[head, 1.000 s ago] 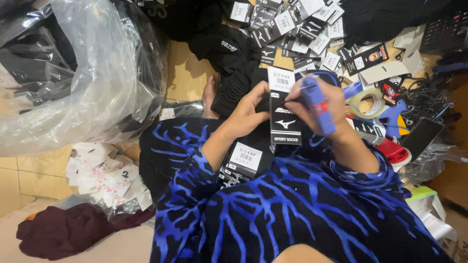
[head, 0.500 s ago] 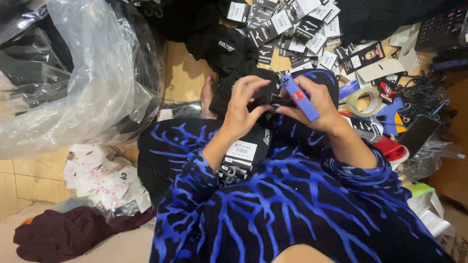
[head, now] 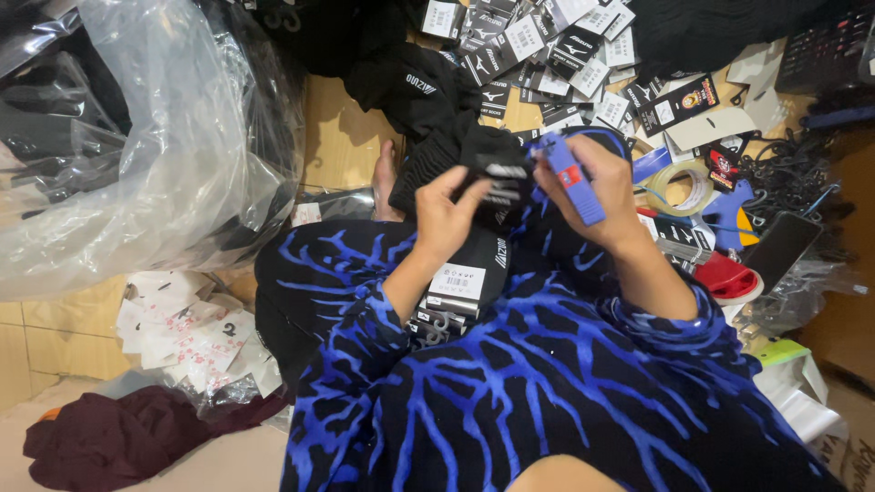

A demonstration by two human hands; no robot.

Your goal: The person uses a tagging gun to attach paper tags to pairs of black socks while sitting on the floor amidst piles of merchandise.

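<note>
Head view: the left hand (head: 453, 211) has its fingers clamped on a black pair of socks (head: 488, 169) with a card label, held above the lap just in front of the person. The right hand (head: 597, 187) is closed around a blue tagging gun (head: 567, 175), whose tip sits right against the sock bundle's upper edge. More labelled socks (head: 456, 292) lie stacked on the lap under the left wrist. On the floor beyond lie a heap of loose card labels (head: 538, 46), a roll of clear tape (head: 679, 187) to the right and a big clear plastic bag (head: 164, 137) to the left.

To do this step well, I judge the left hand should pinch label and fabric flat together and keep its fingers off the needle's line, while the right hand drives the gun straight through both layers.

Against the frame a second ago, the label no longer stands upright facing the camera; the bundle has been tipped away and lifted further forward, and the gun has turned from lying across the card to meeting the bundle's edge.
</note>
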